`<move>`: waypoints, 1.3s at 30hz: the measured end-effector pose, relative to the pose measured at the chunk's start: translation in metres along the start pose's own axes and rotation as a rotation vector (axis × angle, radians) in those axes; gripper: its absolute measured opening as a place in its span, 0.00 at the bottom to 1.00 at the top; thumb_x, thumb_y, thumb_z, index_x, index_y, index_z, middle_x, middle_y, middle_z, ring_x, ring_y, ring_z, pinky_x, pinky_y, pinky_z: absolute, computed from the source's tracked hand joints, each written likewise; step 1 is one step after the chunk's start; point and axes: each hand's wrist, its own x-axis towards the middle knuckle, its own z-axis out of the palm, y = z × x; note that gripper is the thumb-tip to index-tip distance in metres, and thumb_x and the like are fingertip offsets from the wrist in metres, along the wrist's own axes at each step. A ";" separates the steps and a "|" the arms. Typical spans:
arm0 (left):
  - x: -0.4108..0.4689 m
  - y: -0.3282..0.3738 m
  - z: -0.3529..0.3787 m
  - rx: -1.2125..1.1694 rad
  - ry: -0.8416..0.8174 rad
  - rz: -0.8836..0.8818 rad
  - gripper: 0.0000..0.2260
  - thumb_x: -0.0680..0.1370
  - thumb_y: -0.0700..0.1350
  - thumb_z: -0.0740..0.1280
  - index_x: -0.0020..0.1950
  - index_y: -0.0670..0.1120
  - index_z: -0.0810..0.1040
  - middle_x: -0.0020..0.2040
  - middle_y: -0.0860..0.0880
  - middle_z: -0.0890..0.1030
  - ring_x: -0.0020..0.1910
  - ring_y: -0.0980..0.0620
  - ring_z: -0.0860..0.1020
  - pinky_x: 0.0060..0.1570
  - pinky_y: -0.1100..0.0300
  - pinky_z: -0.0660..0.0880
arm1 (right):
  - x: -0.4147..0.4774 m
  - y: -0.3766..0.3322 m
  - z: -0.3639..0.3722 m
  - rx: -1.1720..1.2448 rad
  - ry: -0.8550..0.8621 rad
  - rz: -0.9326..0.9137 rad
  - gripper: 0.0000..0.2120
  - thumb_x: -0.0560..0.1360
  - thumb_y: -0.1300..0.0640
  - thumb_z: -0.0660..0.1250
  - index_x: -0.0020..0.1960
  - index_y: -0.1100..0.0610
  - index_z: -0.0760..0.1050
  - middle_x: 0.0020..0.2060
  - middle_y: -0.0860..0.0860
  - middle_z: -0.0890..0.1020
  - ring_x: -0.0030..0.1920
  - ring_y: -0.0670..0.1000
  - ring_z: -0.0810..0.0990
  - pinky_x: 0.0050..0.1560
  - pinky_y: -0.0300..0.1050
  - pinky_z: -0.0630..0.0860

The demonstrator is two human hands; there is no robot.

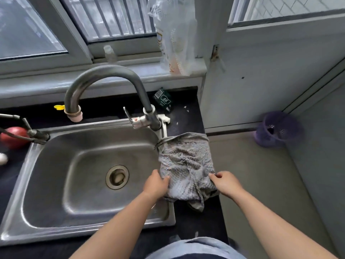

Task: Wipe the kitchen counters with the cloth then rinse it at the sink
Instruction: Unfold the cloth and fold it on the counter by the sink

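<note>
A crumpled grey dotted cloth [186, 165] lies on the dark stone counter [188, 116], just right of the stainless steel sink [56, 165], with its left edge lapping the sink's right rim. Its long axis runs away from the person. The far end, gathered into a narrow strip, points at the base of the curved grey tap [112, 71] behind the sink's back right corner, and the near end points at the person's waist.

The left hand [156, 184] grips the cloth's near left edge beside the sink rim, thumb on top and fingers curled in. The right hand [226, 182] pinches the near right edge with bent fingers.

A green packet [163, 99] lies behind the sink on the counter. A purple mesh basket [278, 129] stands on the floor, well right of the sink.
</note>
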 end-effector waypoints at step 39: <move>-0.075 -0.015 -0.117 -0.220 0.749 0.437 0.08 0.75 0.47 0.70 0.47 0.42 0.82 0.49 0.45 0.72 0.47 0.52 0.70 0.52 0.63 0.65 | -0.057 -0.036 -0.097 0.012 0.187 -0.634 0.07 0.70 0.57 0.71 0.34 0.53 0.78 0.39 0.48 0.74 0.39 0.48 0.75 0.38 0.30 0.67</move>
